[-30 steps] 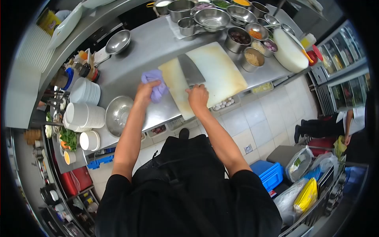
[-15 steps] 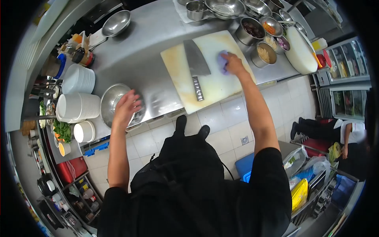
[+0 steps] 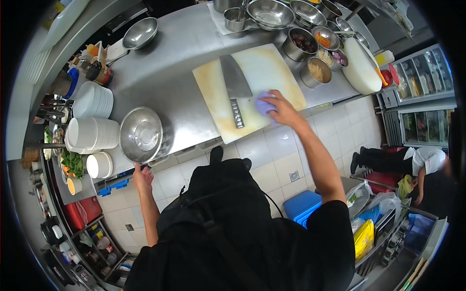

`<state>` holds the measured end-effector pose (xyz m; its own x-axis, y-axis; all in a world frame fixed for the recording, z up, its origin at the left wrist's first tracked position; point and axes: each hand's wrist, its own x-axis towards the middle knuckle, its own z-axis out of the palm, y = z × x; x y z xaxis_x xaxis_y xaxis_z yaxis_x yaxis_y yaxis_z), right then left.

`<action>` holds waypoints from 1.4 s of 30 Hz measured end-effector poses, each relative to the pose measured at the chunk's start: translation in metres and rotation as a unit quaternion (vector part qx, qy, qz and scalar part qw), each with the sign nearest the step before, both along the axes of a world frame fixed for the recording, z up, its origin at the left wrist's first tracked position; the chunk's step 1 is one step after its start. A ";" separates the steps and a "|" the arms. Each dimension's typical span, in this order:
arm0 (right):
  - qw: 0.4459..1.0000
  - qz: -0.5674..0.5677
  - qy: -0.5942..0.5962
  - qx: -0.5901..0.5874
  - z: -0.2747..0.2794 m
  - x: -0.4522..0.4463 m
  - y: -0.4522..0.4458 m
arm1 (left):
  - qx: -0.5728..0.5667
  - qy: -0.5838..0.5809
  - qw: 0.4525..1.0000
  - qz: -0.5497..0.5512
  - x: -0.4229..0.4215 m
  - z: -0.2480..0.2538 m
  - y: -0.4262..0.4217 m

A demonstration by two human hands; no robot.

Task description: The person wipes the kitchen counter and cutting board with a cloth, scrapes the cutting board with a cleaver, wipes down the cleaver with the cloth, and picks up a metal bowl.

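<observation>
My right hand (image 3: pixel 284 110) is closed on a purple cloth (image 3: pixel 264 103), pressed to the near right part of a white cutting board (image 3: pixel 264 63). To its left a cleaver (image 3: pixel 236 80) lies flat on the board, its metal handle towards me. Small dark specks show on the board between handle and cloth. My left hand (image 3: pixel 143 179) holds nothing, fingers loosely apart, at the counter's front edge. Just beyond it stands a steel bowl (image 3: pixel 141 136) with a shiny bottom; whether the fingertips touch its rim I cannot tell.
Steel pots with dark pieces (image 3: pixel 300 44) and pale strips (image 3: pixel 316 72) stand right of the board, beside a thick white board (image 3: pixel 359 68). Stacked white containers (image 3: pixel 92 132) line the left. A blue bin (image 3: pixel 302 206) sits on the floor. Another person (image 3: pixel 422 162) is at the right.
My right hand has drawn the purple cloth across the board towards me and left. My left hand has moved from over the bowl back to the counter's edge.
</observation>
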<state>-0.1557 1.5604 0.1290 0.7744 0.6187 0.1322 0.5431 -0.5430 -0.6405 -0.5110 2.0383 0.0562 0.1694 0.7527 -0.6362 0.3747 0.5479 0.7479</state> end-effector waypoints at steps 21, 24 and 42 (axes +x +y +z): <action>0.906 -0.198 -0.242 -0.284 -0.048 0.020 -0.110 | -0.002 -0.095 0.995 0.011 -0.011 -0.023 0.023; 0.915 -0.210 -0.290 -0.188 -0.036 0.071 -0.100 | 0.009 -0.113 0.994 0.010 -0.030 -0.006 0.019; 0.931 -0.250 -0.170 -0.204 -0.085 0.209 -0.024 | -0.025 -0.101 0.993 0.050 -0.103 0.005 -0.056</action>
